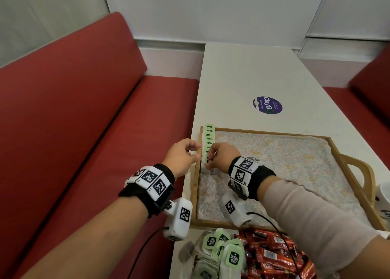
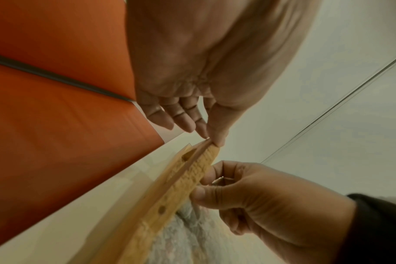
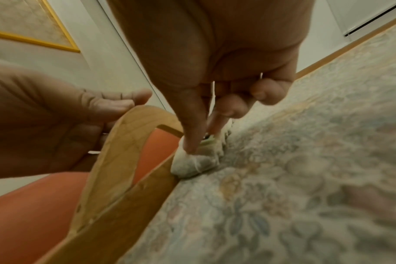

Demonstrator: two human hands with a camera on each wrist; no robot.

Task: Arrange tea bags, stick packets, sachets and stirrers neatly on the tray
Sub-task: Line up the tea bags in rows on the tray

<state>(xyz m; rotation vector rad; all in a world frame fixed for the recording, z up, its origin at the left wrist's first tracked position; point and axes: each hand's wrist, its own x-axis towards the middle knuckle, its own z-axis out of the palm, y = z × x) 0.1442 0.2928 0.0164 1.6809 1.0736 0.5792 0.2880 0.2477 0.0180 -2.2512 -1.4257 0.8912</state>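
Observation:
A wooden tray [image 1: 263, 132] lined with floral cloth lies on the white table. Tea bags with green tags [image 1: 209, 135] stand in a row along its left inner wall. My right hand [image 1: 209, 162] pinches a tea bag [image 3: 192, 164] between thumb and forefinger at the near end of that row, pressing it down onto the cloth. My left hand [image 1: 195, 151] is just outside the tray, thumb and fingertips pinching the left handle [image 2: 188, 178]. A loose heap of tea bags [image 1: 219, 251] and red sachets [image 1: 274, 253] lies in front of the tray. I see no stirrers.
A red bench [image 1: 84, 131] runs along the table's left side. A round purple sticker [image 1: 267, 105] sits on the table beyond the tray. A white mug [image 1: 384, 196] shows at the right edge, beside the tray's right handle [image 1: 358, 173].

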